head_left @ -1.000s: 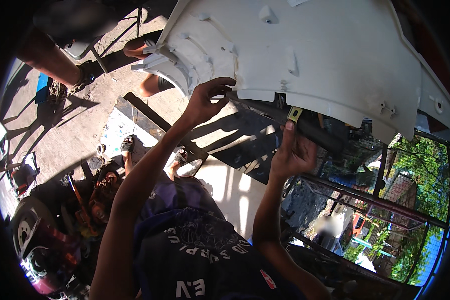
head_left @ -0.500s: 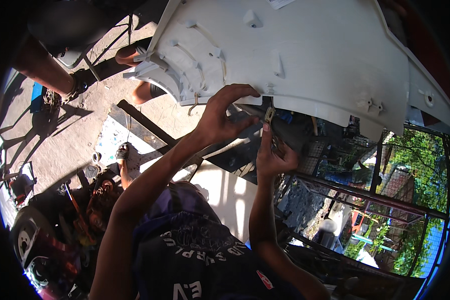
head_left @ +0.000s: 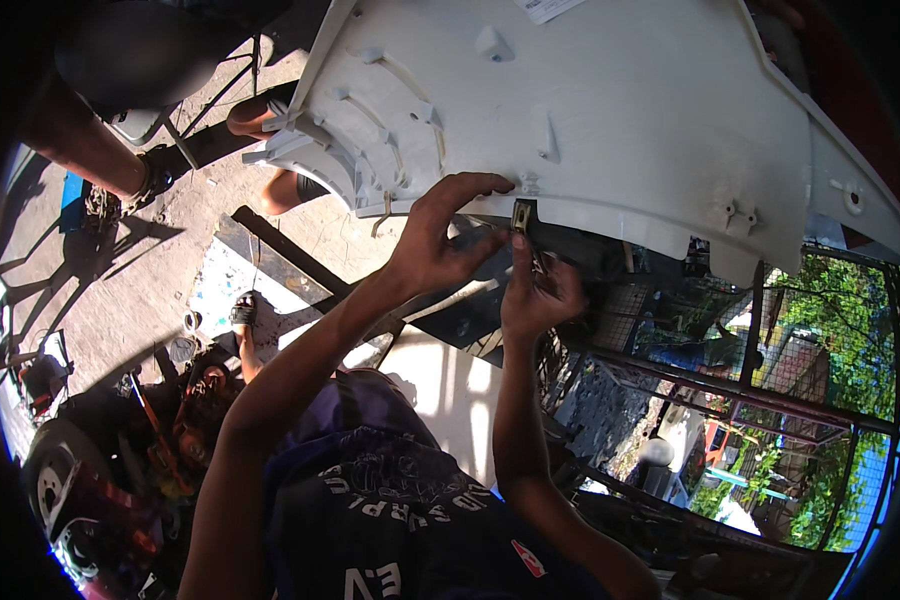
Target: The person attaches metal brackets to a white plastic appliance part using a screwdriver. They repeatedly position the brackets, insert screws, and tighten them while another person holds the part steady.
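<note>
A large white moulded panel [head_left: 620,130] spans the upper middle, its ribbed inner face showing. My left hand [head_left: 438,232] straddles the panel's near edge. Its index finger lies on the white face and its thumb is below the edge; the other fingers are mostly hidden. Just right of that thumb, my right hand [head_left: 542,295] pinches a small metal clip [head_left: 521,214]. The clip stands upright at a dark notch in the edge; whether it is seated on the panel I cannot tell. A bent tan tab [head_left: 385,212] projects from the same edge farther left.
Another person's bare legs [head_left: 288,190] show beyond the panel's left end, with a sandalled foot [head_left: 242,310] lower down. A wheel [head_left: 55,470] and machine parts [head_left: 195,420] crowd the lower left. Wire mesh fencing [head_left: 770,340] stands at right.
The metal clip and my right hand have shifted slightly left and up, and the clip now stands straighter against the panel's edge. My left hand has barely moved.
</note>
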Motion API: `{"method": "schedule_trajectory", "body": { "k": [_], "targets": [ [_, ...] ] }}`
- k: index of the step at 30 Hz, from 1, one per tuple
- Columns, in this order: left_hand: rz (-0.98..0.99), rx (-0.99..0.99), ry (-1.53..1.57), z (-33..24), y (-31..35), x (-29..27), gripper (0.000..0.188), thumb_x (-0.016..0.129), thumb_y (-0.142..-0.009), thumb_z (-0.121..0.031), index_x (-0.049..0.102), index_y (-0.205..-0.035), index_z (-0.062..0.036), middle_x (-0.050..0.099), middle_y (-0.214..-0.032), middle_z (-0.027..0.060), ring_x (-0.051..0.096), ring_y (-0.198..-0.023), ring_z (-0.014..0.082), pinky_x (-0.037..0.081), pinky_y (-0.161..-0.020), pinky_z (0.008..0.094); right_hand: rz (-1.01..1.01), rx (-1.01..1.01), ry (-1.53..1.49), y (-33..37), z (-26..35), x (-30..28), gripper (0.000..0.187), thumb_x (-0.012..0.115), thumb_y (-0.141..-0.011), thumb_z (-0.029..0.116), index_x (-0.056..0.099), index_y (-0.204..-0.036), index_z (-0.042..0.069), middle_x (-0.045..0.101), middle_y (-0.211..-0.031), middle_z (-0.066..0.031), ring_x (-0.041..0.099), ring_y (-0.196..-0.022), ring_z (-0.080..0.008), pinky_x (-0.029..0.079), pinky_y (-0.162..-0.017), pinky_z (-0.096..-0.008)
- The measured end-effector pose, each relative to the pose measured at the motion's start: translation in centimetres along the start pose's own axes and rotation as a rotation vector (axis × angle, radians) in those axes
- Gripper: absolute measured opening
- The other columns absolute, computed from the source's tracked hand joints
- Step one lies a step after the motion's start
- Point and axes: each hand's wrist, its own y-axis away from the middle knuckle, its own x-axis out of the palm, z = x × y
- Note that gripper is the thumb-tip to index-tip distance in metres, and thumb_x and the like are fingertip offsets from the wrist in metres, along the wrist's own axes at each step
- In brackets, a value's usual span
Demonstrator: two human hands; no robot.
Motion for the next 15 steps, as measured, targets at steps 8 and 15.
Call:
{"method": "schedule_trajectory", "body": {
  "k": [8,15],
  "targets": [
    [0.024,0.036,-0.042,-0.01,-0.30,0.23,0.053,0.080,-0.078,-0.014,0.062,-0.126,-0.0034,0.066,-0.123,0.0128,0.063,-0.117,0.0262,0.048,-0.101,0.0387,-0.011,0.030,-0.205,-0.44,0.00,0.35,0.026,0.077,-0.087,0.000,0.066,-0.108,-0.011,0.073,-0.102,-0.0157,0.070,-0.089,-0.0158,0.055,-0.078,-0.0262],
    [0.024,0.030,-0.047,0.24,-0.33,0.34,0.053,0.080,-0.079,-0.014,0.062,-0.128,-0.0044,0.068,-0.120,0.0125,0.065,-0.115,0.0268,0.049,-0.098,0.0392,0.014,0.108,-0.199,-0.89,0.39,0.31,0.029,0.078,-0.086,0.000,0.065,-0.110,-0.010,0.072,-0.107,-0.0160,0.069,-0.094,-0.0172,0.056,-0.083,-0.0267]
  ]
}}
